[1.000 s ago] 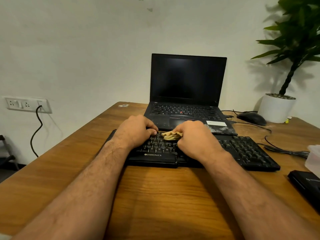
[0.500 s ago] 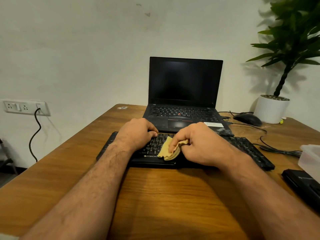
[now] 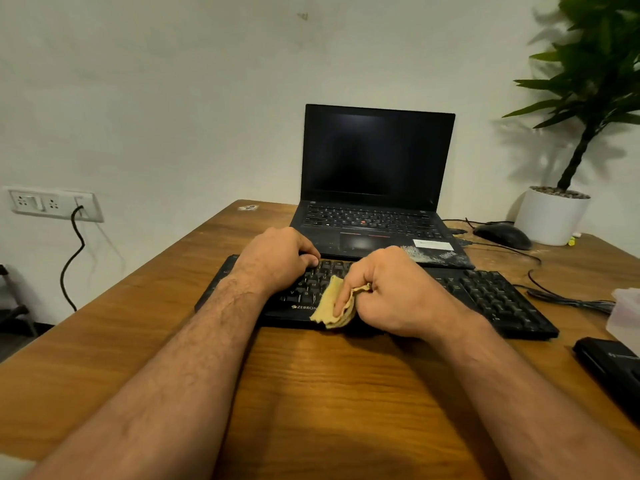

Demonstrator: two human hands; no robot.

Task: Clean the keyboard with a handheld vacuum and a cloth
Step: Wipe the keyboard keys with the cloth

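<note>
A black keyboard lies across the wooden table in front of an open laptop. My right hand grips a crumpled yellow cloth and presses it on the keyboard's front edge near the middle. My left hand rests flat on the keyboard's left part, fingers curled over the keys, holding it down. Both hands hide the keys beneath them. No handheld vacuum can be identified for certain.
A black laptop stands open behind the keyboard. A black mouse and cables lie at the back right, beside a potted plant. A black device and a clear plastic box sit at the right edge.
My right hand has dragged the cloth from the keyboard's upper rows toward its front edge. My left hand stayed in place on the left keys.
</note>
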